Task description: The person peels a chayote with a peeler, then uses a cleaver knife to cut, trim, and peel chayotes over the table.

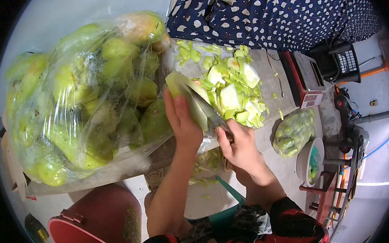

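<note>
My left hand (183,117) is wrapped round a pale green papaya (178,83), held tilted above the table's front edge. My right hand (242,145) grips a knife (211,112) by its handle, and the blade lies along the papaya's side. Just beyond the hands, a heap of green peelings (251,111) has several peeled white pieces in it, such as this chunk (229,97). To the left of my left hand, a large clear plastic bag (88,114) bulges with whole green papayas, some with yellow-orange patches.
A red scale (298,78) stands at the table's right, near a black basket (343,63). Dark patterned cloth (268,14) hangs along the far side. Below are a red bucket (96,221), a filled plastic bag (294,133) and a white basin (303,162). Peelings lie on the floor.
</note>
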The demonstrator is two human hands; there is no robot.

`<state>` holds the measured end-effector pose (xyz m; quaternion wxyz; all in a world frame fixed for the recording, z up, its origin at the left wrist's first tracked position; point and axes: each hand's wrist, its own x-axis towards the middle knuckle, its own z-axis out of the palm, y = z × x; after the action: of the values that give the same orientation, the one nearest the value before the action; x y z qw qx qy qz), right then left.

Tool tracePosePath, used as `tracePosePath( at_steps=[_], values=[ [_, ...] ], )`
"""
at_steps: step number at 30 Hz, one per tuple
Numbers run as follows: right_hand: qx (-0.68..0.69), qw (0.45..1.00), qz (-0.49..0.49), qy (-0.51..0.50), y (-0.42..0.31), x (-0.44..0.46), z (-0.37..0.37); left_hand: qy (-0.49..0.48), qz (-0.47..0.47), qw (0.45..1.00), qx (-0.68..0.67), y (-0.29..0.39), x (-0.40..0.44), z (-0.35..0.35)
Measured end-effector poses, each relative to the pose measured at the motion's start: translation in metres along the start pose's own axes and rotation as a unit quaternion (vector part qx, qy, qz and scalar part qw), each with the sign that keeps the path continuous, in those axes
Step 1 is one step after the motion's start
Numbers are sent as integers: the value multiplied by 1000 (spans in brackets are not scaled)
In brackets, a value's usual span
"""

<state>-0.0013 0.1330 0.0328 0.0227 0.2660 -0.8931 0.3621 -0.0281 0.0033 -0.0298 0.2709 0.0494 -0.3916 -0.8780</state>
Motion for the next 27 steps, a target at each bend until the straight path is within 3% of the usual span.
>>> tracePosePath(
  at_steps=[4,7,16,18,22,27],
  values=[
    [40,999,17,-7,6,5,-8,7,-18,998,54,-5,4,-6],
    [86,992,82,-40,11,8,-20,31,-70,995,62,-11,3,-13],
    [84,987,138,23,22,11,-18,0,-157,983,-94,4,8,-4],
    [-48,995,16,88,22,7,-13,49,-156,981,-105,0,8,-4],
    [-129,983,-127,35,12,-10,-3,84,-81,985,-131,-12,9,-11],
    [-156,971,-179,-10,6,-23,6,86,-29,985,-148,-3,9,-12]
  ],
)
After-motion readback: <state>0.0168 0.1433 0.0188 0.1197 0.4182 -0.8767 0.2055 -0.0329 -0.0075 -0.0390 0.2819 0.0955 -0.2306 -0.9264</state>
